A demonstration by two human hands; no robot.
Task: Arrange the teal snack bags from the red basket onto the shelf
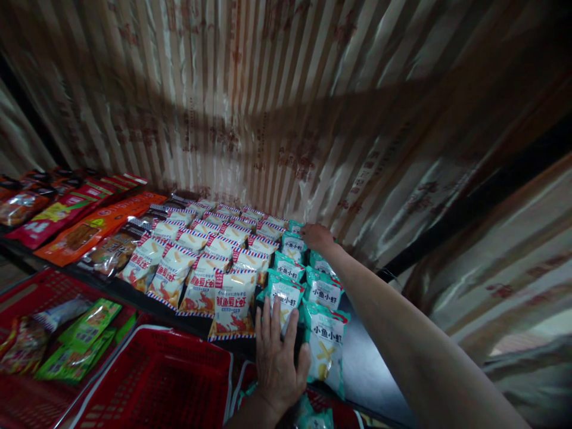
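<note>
My left hand [280, 357] lies with fingers spread against the front of a teal-and-white snack bag [286, 293] in the left of two teal rows. Stretched to the rear of these rows, my right hand [318, 237] is bunched, its fingertips at the edge of the rearmost teal snack bag [295, 227]. Part of that bag and some of the fingers are hidden. A larger-looking teal bag [325, 345] stands upright at the front of the right row. Left of the teal rows, white snack bags [232, 302] with red-and-blue striped edges fill several rows.
Orange packs [98, 229], pink packs [67, 211] and brown packs [114, 247] line the shelf's left. Red baskets [167, 378] sit below its front edge; one holds green packets [92, 325]. Striped plastic sheeting [250, 107] hangs behind. A dark bar [473, 196] slants at right.
</note>
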